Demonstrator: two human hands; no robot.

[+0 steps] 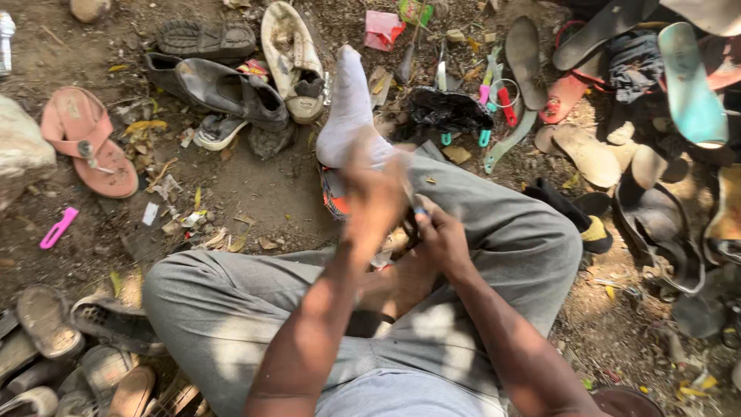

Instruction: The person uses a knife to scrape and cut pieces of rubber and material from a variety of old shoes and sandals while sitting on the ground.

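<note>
My fingers on the left hand are blurred, so I cannot tell how far they are curled or whether they grip anything; they sit raised just above my lap, over a patch of orange and dark shoe that shows beneath my wrist. My right hand is closed around something dark and narrow, probably a strap or a shoe edge (too hidden to name), with a small bluish tip peeking out between thumb and finger. I hold the work close in my lap, I judge, because my crossed legs in grey trousers steady it there. My socked foot stretches forward onto the dirt, keeping the tools within reach: just beyond it lie a black bag, small green- and pink-handled tools, and a red one. To the left rest a worn black shoe, a dirty white shoe, and a pink sandal, with a pink handle nearer me. To the right, loose soles, a teal insole and dark sandals are heaped together.
</note>
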